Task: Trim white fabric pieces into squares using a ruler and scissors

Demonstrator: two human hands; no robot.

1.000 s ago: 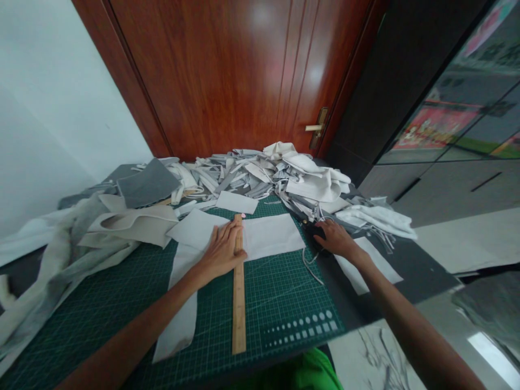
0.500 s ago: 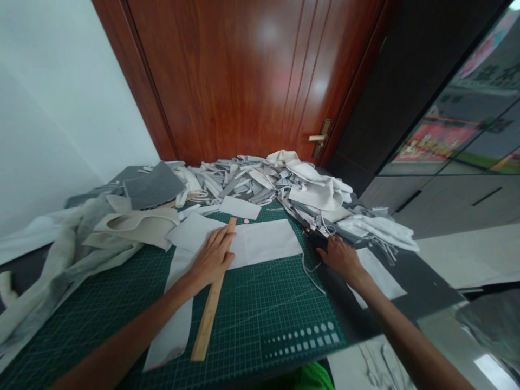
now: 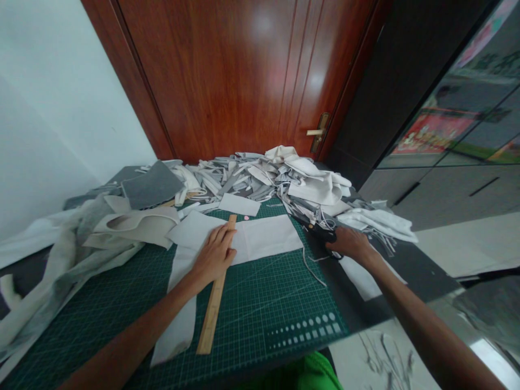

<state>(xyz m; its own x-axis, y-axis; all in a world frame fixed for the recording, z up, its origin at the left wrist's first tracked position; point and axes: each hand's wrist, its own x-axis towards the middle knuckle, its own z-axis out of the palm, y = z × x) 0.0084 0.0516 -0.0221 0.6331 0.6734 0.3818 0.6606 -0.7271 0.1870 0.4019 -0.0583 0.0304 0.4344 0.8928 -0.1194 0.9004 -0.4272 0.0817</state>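
Note:
My left hand point(image 3: 214, 253) lies flat with fingers stretched out, pressing a wooden ruler point(image 3: 214, 303) onto a white fabric piece point(image 3: 266, 237) on the green cutting mat point(image 3: 276, 303). The ruler runs slanted from near the mat's front edge up past my fingers. My right hand point(image 3: 350, 242) is closed round the handles of black scissors point(image 3: 319, 228) at the mat's right edge, their blades pointing up-left toward the scrap pile. A tiny pink piece point(image 3: 246, 218), perhaps chalk, lies by the ruler's far tip.
A heap of white and grey fabric scraps point(image 3: 284, 181) fills the back of the table. Beige and grey cloth point(image 3: 101, 227) is piled at the left. A red-brown door point(image 3: 239, 76) stands behind. Another white piece point(image 3: 365, 276) lies on the dark table right of the mat.
The ruler has swung from straight to slanted under my left hand, its near end going left. My right hand has moved from the table onto the scissors and closed on them.

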